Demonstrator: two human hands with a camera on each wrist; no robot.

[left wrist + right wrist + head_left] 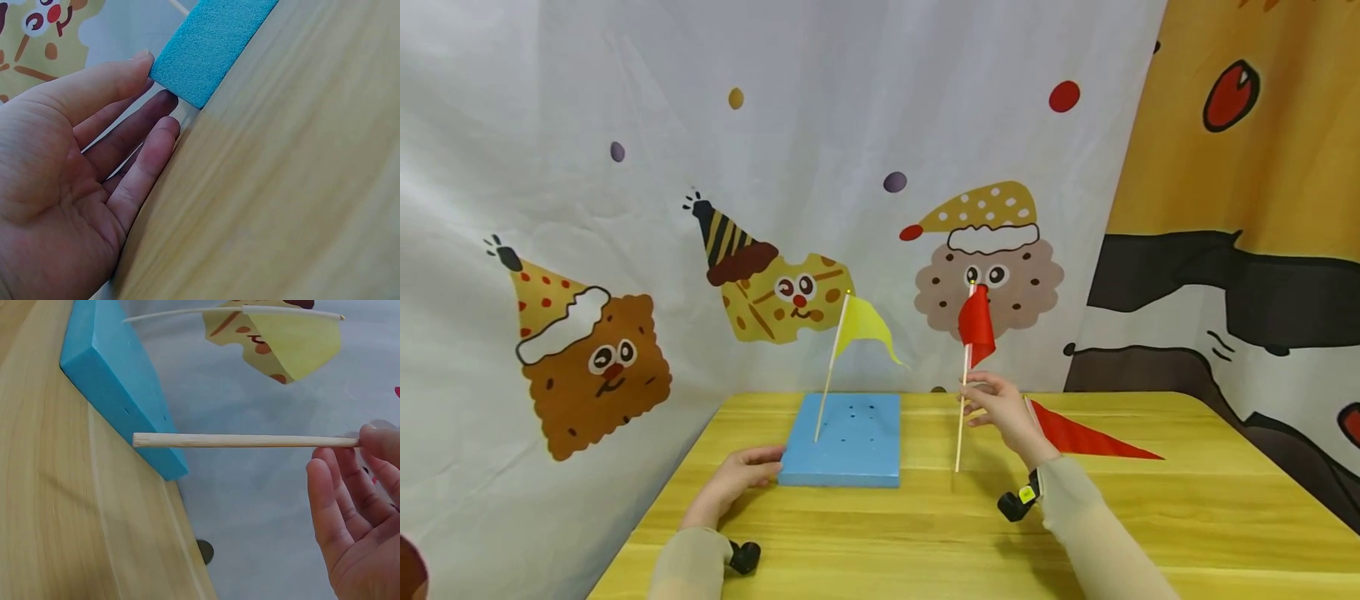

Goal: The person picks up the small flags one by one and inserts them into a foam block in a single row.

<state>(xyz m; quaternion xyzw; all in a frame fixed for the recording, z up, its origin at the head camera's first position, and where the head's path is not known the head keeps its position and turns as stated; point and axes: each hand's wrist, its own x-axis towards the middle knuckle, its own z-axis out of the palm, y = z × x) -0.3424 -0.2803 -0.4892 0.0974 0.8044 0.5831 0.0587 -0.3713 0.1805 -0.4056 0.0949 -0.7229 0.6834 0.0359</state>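
Note:
A light blue foam board (pixel 867 462) with several small holes lies on the table. Upright in its left part, slightly tilted, stands a yellow flag (pixel 859 321) on a thin wooden stick. My left hand (pixel 735 482) rests at the board's left side; in the left wrist view the thumb and fingertips are at the corner of the foam (pixel 206 56), fingers fairly straight. To the right of the board, my right hand (pixel 1002 410) pinches the stick of a red flag (pixel 976 327) between thumb and fingers. That stick (pixel 237 440) is held upright, its lower end above the tabletop.
Another red flag (pixel 1086 433), triangular, lies on the table beyond the right forearm, its stick partly hidden. The wooden table (pixel 880 542) ends at a white curtain (pixel 820 167) printed with cartoon biscuits and cheese. Black wrist cameras sit under both sleeves.

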